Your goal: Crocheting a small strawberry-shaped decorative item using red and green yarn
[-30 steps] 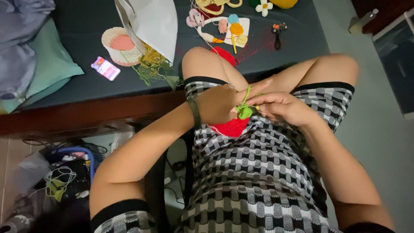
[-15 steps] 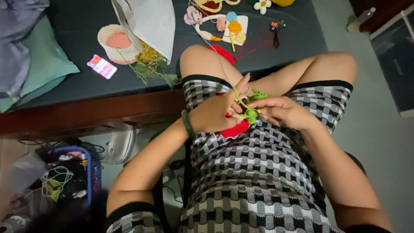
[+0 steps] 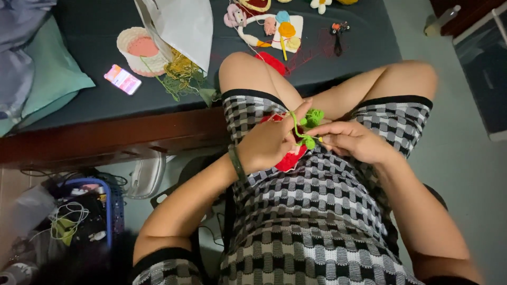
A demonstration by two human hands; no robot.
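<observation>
Over my lap, my left hand (image 3: 272,141) pinches a small green crochet piece (image 3: 311,126) and its green yarn strand, with a dark band on the wrist. My right hand (image 3: 351,141) meets it from the right, fingers closed on the same green work, a thin hook barely showing at the fingertips. A red crochet piece (image 3: 289,158) lies under both hands on my black-and-white checked clothing (image 3: 311,211). Both my knees are raised toward a dark mattress.
On the dark mattress (image 3: 95,95) lie a cream basket with a pink inside (image 3: 140,50), a white bag (image 3: 182,24), tangled yellow-green yarn (image 3: 182,74), a small pink packet (image 3: 122,79), several small crochet toys (image 3: 274,26) and red thread. A blue basket (image 3: 97,211) of cables stands at the lower left.
Both hands have shifted slightly right and up over the lap. The green piece has come further out between the fingers, and less of the red piece shows below the hands.
</observation>
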